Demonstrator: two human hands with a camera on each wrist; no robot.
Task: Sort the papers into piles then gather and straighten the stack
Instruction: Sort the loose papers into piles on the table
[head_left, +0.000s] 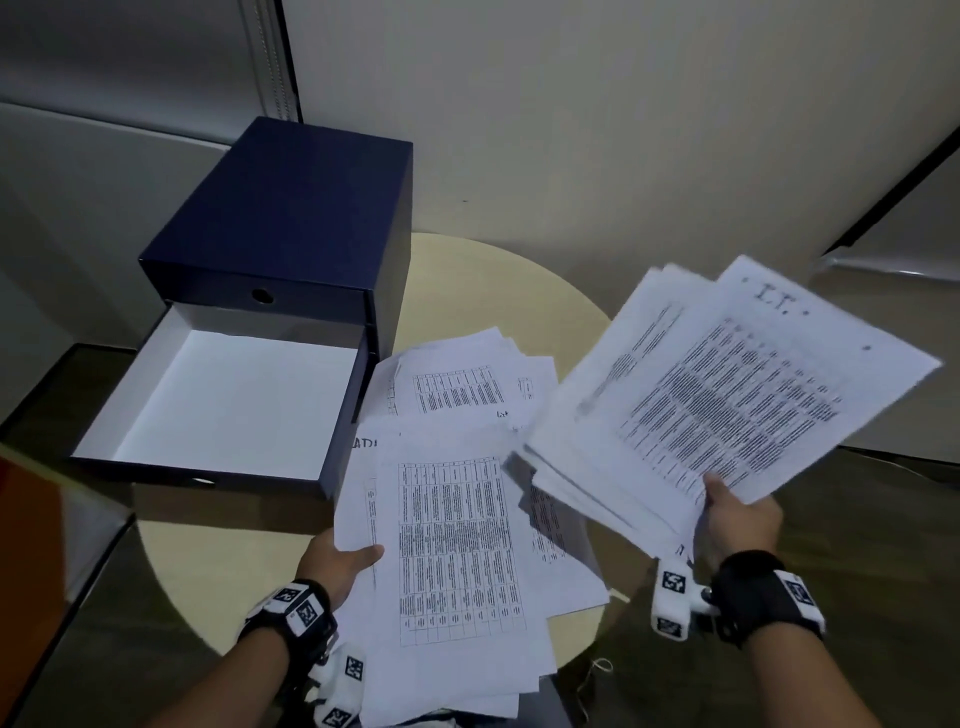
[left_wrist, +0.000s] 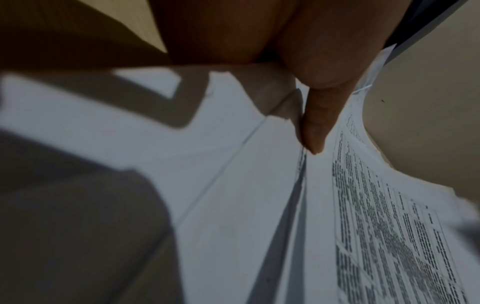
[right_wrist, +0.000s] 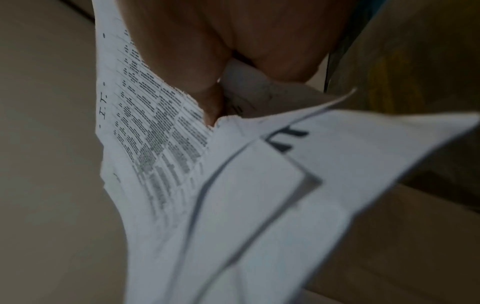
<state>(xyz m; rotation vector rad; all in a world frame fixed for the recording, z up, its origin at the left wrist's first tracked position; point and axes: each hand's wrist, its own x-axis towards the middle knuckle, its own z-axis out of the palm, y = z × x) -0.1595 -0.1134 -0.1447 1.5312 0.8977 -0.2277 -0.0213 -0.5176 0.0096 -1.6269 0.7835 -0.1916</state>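
Printed white sheets with tables are spread over a round beige table (head_left: 457, 280). My right hand (head_left: 727, 512) pinches a thick, fanned bundle of papers (head_left: 727, 384) by its near edge and holds it lifted above the table's right side; the top sheet reads "I.T.". The right wrist view shows the thumb on that bundle (right_wrist: 161, 144). My left hand (head_left: 345, 564) grips the left edge of the papers on the table (head_left: 452, 545), thumb on top. In the left wrist view a fingertip (left_wrist: 315, 131) presses the sheets (left_wrist: 376, 216).
A dark blue drawer box (head_left: 291, 218) stands at the table's back left, its lower drawer (head_left: 218, 400) pulled out and white inside. More loose sheets (head_left: 457, 384) lie behind the left pile. A pale wall rises behind; dark floor surrounds the table.
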